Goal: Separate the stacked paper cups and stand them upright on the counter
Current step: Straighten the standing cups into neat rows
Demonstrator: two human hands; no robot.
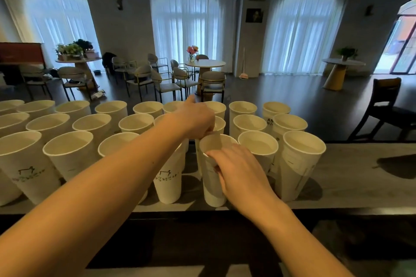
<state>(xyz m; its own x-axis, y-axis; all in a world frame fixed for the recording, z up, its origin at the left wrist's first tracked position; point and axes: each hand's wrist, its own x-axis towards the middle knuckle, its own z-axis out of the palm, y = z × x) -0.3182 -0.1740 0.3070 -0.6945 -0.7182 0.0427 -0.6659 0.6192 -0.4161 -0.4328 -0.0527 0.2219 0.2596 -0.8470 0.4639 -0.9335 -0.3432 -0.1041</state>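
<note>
Front-row cup (pixel 211 177) stands upright on the counter (pixel 351 177), long axis vertical, mouth up. Right hand (pixel 238 171) grips its wall near the rim; left hand (pixel 198 117) pinches the far rim. Neighbouring cup (pixel 170 181) bears print, unreadable.

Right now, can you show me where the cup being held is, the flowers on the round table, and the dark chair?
held cup (pixel 211 186): head view, on its white side wall.
flowers (pixel 192 50): head view, on the pink blooms.
dark chair (pixel 387 87): head view, on its backrest.
</note>
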